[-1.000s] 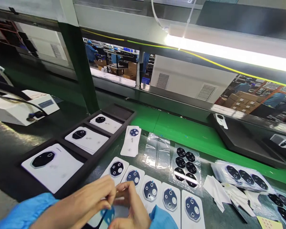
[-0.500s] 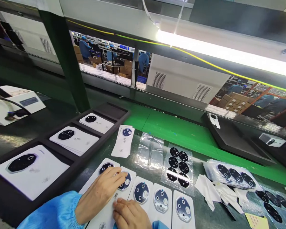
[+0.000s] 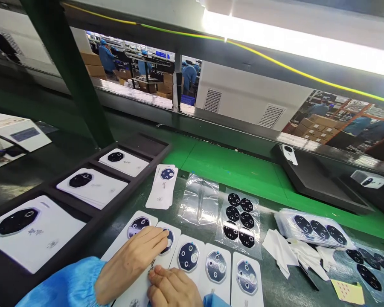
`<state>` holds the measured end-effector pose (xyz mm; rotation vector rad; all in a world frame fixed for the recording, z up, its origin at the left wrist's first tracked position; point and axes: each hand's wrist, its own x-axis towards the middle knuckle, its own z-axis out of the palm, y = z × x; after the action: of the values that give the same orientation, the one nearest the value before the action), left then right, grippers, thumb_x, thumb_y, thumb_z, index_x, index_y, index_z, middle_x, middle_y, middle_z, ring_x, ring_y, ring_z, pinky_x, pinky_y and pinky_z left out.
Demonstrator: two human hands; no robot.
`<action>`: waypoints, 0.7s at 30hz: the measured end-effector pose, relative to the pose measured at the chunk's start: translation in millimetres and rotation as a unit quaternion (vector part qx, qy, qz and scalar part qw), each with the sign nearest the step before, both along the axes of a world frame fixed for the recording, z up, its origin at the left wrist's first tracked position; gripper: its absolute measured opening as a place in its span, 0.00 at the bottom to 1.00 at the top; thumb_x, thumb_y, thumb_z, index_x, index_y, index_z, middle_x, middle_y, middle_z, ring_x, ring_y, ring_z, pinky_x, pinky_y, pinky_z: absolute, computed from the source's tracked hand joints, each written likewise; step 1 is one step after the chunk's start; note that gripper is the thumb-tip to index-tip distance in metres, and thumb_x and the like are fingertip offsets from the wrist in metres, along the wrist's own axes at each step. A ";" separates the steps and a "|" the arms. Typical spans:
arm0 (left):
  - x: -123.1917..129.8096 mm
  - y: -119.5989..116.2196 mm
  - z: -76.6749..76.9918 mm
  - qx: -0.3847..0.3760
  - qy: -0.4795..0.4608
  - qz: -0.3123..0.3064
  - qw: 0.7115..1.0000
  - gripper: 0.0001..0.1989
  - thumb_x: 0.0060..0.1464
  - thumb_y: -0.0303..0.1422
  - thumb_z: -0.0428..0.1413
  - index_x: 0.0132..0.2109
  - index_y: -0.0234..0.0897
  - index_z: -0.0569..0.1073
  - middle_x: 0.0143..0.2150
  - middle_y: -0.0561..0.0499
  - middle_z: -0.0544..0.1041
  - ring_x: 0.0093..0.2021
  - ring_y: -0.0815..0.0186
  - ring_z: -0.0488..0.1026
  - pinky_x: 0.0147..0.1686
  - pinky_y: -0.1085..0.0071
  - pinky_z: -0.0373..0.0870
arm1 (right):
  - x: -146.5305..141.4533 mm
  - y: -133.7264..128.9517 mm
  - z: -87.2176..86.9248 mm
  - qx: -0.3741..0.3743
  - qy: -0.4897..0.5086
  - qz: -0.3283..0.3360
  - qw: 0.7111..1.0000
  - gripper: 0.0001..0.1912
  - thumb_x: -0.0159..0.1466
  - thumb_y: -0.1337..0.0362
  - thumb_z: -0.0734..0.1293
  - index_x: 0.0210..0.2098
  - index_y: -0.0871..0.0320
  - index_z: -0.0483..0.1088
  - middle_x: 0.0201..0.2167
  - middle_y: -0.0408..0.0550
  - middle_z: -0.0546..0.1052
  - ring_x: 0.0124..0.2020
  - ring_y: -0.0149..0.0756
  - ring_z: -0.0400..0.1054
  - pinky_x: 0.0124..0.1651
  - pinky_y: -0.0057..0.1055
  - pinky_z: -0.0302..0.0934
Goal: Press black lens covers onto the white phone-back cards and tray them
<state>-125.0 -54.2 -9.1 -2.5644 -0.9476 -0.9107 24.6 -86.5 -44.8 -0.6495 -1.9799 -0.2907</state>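
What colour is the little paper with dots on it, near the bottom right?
The paper is yellow with reddish dots, seen best in the head view.

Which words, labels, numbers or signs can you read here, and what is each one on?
None can be read with certainty.
Front-row cards: small characters, unclear.
Cards in the black tray: characters, blurred.
White machine: dark label, unreadable.
Yellow note: red marks, too small.
Cardboard boxes at the back: pale labels, too small.
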 end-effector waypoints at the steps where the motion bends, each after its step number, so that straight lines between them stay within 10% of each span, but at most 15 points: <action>1: -0.6 1.1 0.2 -0.012 0.001 -0.006 1.000 0.19 0.62 0.19 0.37 0.38 0.38 0.71 0.34 0.52 0.79 0.37 0.67 0.74 0.42 0.73 0.68 | 0.5 -0.5 0.6 0.001 -0.004 0.002 1.000 0.23 0.72 0.72 0.52 0.26 0.60 0.71 0.26 0.41 0.80 0.29 0.26 0.75 0.28 0.23 0.66; 10: -7.5 34.8 2.1 -0.368 -0.065 0.005 0.928 0.10 0.59 0.23 0.43 0.40 0.40 0.66 0.38 0.53 0.71 0.40 0.66 0.69 0.41 0.72 0.67 | 3.3 -3.0 -6.0 0.003 -0.026 -0.023 0.999 0.13 0.69 0.69 0.59 0.31 0.55 0.71 0.26 0.39 0.79 0.29 0.26 0.75 0.28 0.22 0.66; 21: 6.9 59.0 17.4 -0.424 0.048 -0.012 0.904 0.12 0.46 0.16 0.49 0.27 0.38 0.61 0.32 0.55 0.66 0.39 0.65 0.64 0.37 0.73 0.62 | 7.1 -3.4 0.7 -0.047 -0.051 0.015 0.997 0.21 0.73 0.67 0.50 0.34 0.59 0.71 0.30 0.42 0.81 0.35 0.28 0.75 0.31 0.25 0.66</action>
<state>-118.1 4.8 8.3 -3.2712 -1.5409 -0.3923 31.7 -89.9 -44.1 -0.6767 -2.1096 -0.2166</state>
